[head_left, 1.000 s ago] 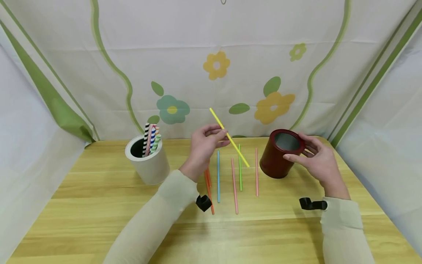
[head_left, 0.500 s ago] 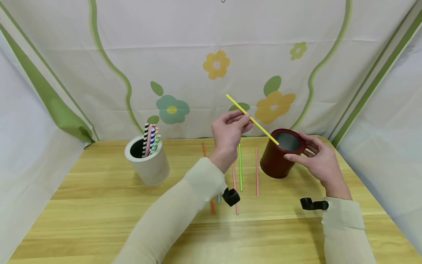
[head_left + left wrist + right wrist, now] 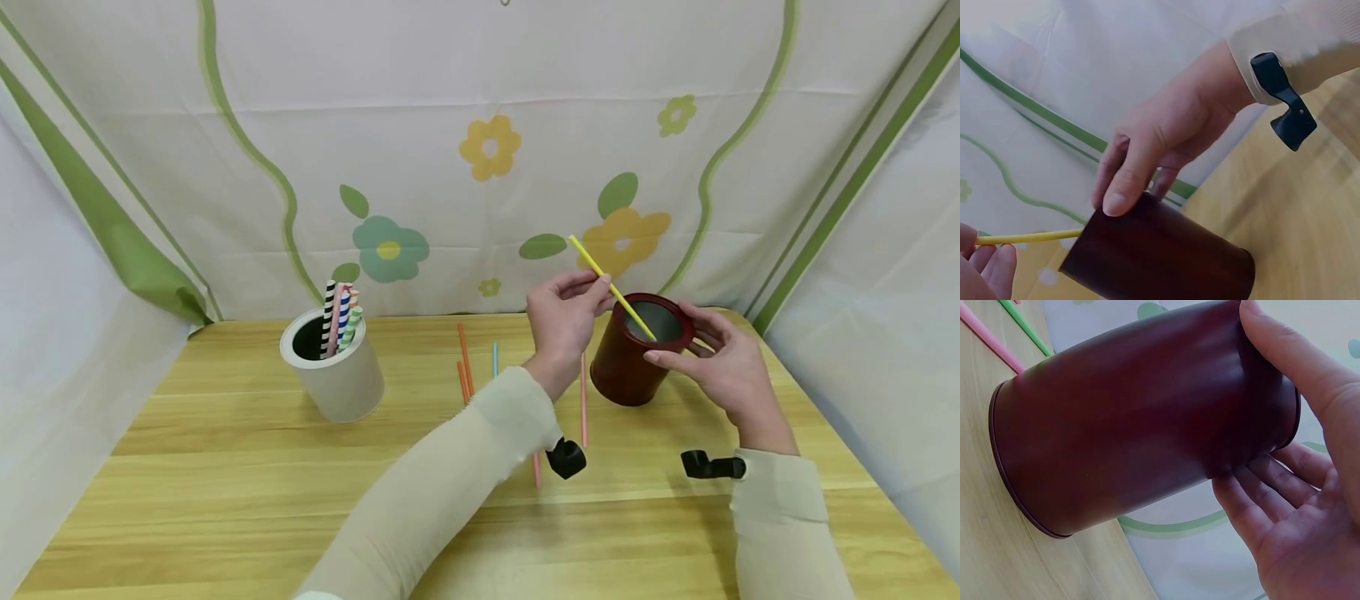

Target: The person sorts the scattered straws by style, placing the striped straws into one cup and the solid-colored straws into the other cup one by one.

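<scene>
My left hand (image 3: pixel 562 321) pinches a yellow straw (image 3: pixel 600 271) near its middle. The straw slants down to the right, its lower end inside the mouth of a dark red cup (image 3: pixel 628 371). Standing on the table, the cup is gripped near its rim by my right hand (image 3: pixel 723 367), thumb in front and fingers behind. In the left wrist view the yellow straw (image 3: pixel 1029 237) reaches past the cup's rim. The right wrist view shows the cup (image 3: pixel 1135 419) with the right thumb (image 3: pixel 1285 350) along one side and several fingers on the other.
Loose straws lie on the wooden table (image 3: pixel 225 500): orange straws (image 3: pixel 465 358), a blue straw (image 3: pixel 495 358) and pink straws (image 3: pixel 584 408), partly behind the left arm. A green straw (image 3: pixel 1025 325) shows in the right wrist view. A white cup (image 3: pixel 341 383) holds several striped straws (image 3: pixel 341 321).
My left hand has carried the yellow straw rightward from above the loose straws to the dark red cup, and its lower end has entered the mouth. The right hand has stayed on the cup.
</scene>
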{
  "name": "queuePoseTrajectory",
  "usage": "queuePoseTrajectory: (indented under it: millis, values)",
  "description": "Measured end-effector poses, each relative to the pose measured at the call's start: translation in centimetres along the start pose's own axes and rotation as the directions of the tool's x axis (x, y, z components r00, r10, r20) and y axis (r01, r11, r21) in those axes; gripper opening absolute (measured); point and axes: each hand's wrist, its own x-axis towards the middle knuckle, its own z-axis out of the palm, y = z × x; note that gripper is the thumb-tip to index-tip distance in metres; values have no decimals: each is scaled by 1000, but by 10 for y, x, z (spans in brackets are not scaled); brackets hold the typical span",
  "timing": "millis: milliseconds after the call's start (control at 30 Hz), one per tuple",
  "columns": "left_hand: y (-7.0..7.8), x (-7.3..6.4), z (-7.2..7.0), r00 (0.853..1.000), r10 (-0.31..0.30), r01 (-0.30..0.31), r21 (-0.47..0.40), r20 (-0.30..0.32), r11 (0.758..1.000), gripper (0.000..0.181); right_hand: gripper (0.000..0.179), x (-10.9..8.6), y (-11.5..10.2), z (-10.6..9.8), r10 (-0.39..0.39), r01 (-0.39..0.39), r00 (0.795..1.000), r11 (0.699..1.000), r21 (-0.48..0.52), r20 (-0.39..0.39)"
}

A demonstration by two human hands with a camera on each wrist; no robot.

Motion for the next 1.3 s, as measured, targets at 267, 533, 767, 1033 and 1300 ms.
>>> queuePoseTrajectory:
  millis: [267,533,767,1033,1300]
  values:
    - [-19,2,4,997,-74,72,110,12,991,8,94,0,0,0,1,-1,1000,1000,-13,2]
    - [-22,2,5,997,-69,60,172,43,983,9,94,-2,0,0,1,-1,1000,1000,6,0]
    - [-22,2,3,996,-79,69,179,45,981,11,93,-2,0,1,-9,9,1000,1000,28,0]
    - [-24,1,3,997,-68,58,219,37,974,9,93,-1,2,1,-7,7,1000,999,40,0]
    - [-25,-2,5,999,-33,25,267,26,963,5,94,-1,1,1,-3,3,1000,998,55,-3]
